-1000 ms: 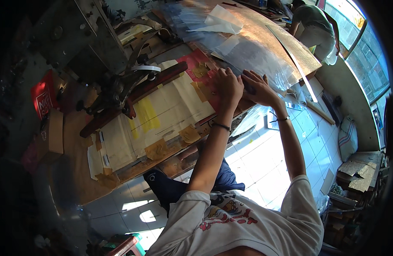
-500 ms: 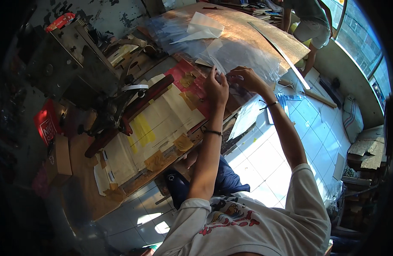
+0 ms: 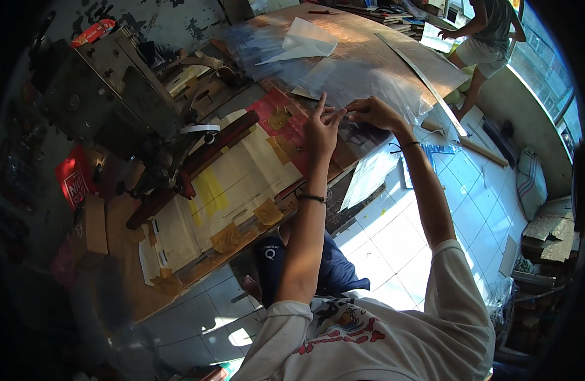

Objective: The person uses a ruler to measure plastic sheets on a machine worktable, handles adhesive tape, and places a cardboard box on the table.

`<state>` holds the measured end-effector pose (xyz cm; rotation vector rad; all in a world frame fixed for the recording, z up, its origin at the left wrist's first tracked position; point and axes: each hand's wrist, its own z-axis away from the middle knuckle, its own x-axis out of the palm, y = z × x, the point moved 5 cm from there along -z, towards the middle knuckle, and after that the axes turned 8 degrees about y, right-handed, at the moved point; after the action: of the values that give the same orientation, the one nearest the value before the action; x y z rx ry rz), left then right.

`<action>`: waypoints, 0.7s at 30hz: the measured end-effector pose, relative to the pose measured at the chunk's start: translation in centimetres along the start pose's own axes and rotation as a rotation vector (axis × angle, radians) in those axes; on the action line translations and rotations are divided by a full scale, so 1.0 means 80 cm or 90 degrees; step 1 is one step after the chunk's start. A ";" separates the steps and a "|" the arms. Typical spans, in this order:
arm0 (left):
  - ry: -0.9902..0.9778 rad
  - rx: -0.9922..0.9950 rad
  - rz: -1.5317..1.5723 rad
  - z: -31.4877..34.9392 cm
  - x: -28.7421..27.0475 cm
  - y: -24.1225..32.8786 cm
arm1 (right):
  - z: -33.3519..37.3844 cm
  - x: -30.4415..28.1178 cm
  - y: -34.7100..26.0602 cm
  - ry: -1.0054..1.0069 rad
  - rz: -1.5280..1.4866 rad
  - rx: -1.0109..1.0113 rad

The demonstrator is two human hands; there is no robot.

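Note:
My left hand (image 3: 320,131) is raised over the far part of the bench, its index finger pointing up and its thumb side close to the other hand. My right hand (image 3: 376,114) reaches in from the right, fingertips pinched together and meeting the left hand. Whatever sits between the fingertips is too small or too clear to make out. Beneath them lies a bench with a red sheet (image 3: 286,127) patched with brown tape. Just beyond the hands, clear plastic sheets (image 3: 369,86) spread over a brown board.
A dark metal machine (image 3: 108,82) stands at the left, with a dark red bar (image 3: 229,147) across the taped cream paper (image 3: 242,171). The brown board (image 3: 394,44) carries a white sheet (image 3: 308,38) and a long strip (image 3: 426,82). Another person (image 3: 486,44) is at the far right.
My hands stay close together; the left index finger now stretches up further. The clear film beside the left fingers no longer shows. The other person has moved right and straightened.

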<state>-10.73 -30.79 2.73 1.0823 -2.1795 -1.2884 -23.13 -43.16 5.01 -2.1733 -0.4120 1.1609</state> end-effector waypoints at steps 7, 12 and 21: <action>0.025 -0.007 0.017 -0.003 -0.001 -0.003 | 0.000 0.000 0.006 0.007 -0.007 0.038; 0.010 0.000 -0.041 -0.004 0.002 0.000 | 0.001 -0.003 0.009 -0.006 -0.025 0.060; 0.002 0.035 -0.085 -0.001 0.003 0.004 | -0.005 0.001 0.017 0.010 -0.077 0.117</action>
<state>-10.97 -30.91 3.03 1.2698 -2.1844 -1.2865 -22.79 -44.29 4.23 -1.9710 -0.4074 1.0714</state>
